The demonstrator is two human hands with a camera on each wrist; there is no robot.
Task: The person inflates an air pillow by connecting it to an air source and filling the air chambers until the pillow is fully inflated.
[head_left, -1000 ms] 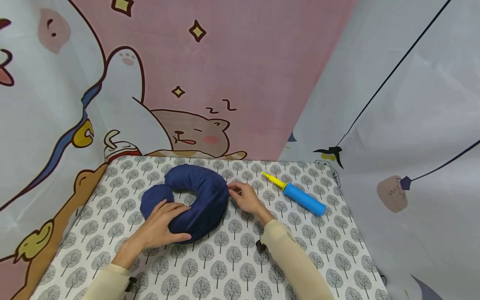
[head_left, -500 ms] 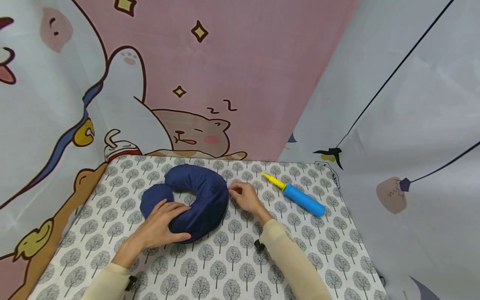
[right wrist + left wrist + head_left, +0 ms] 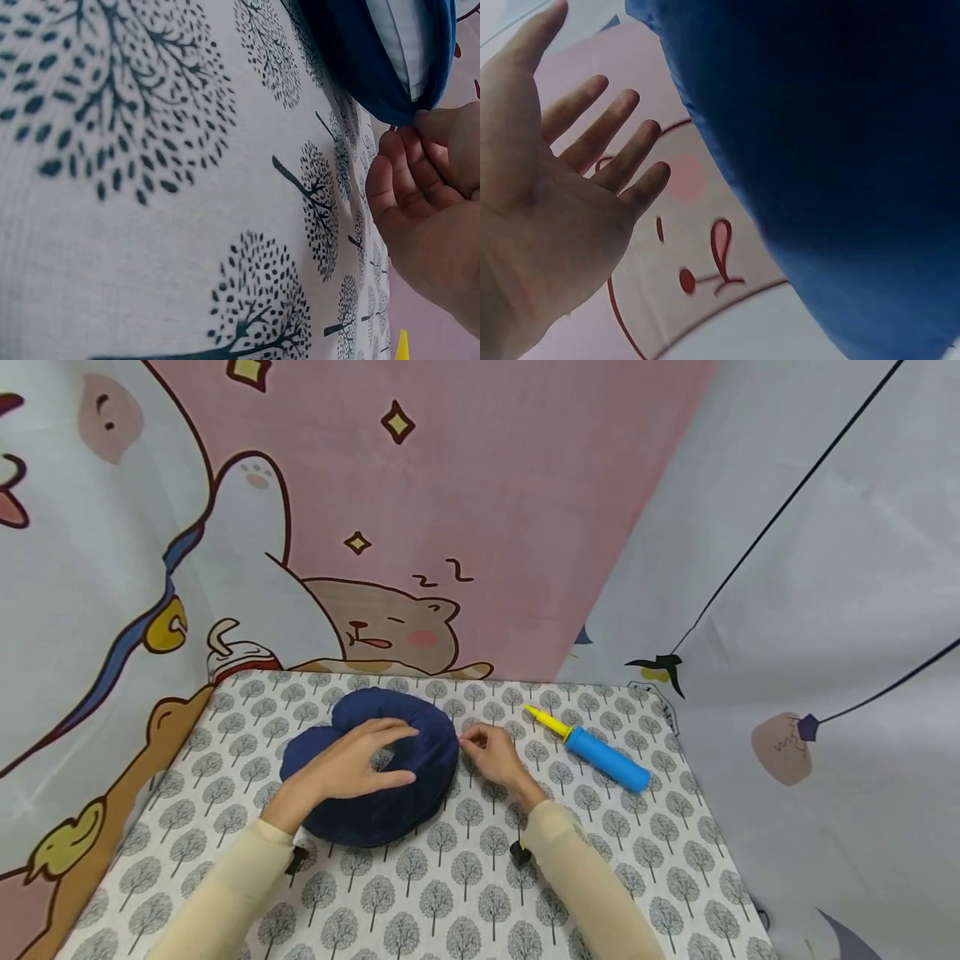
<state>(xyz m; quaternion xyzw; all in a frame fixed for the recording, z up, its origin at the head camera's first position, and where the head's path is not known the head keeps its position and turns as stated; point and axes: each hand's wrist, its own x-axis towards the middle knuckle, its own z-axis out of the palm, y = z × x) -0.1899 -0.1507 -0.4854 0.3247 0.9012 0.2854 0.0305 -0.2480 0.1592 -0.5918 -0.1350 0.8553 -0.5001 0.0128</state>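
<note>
A navy blue U-shaped neck pillow (image 3: 431, 777) lies on the tree-print cloth in the head view. Above its middle is my left hand (image 3: 352, 768), fingers spread and extended. The left wrist view shows that hand (image 3: 570, 180) with nothing in it, beside the blue fabric (image 3: 817, 150). My right hand (image 3: 495, 756) is at the pillow's right edge. In the right wrist view, the right hand's (image 3: 442, 202) thumb and fingers pinch the edge of the blue cover, where a gap shows white material (image 3: 397, 45) inside.
To the right lies a hand pump (image 3: 609, 760) with a blue barrel and a yellow nozzle. The tree-print cloth (image 3: 435, 902) covers the table. Printed cartoon curtains (image 3: 525, 527) stand behind it and at both sides.
My left hand has lifted from the pillow's near left part and moved right and away from me, over its middle. The right hand stays at the edge; the pillow has barely shifted.
</note>
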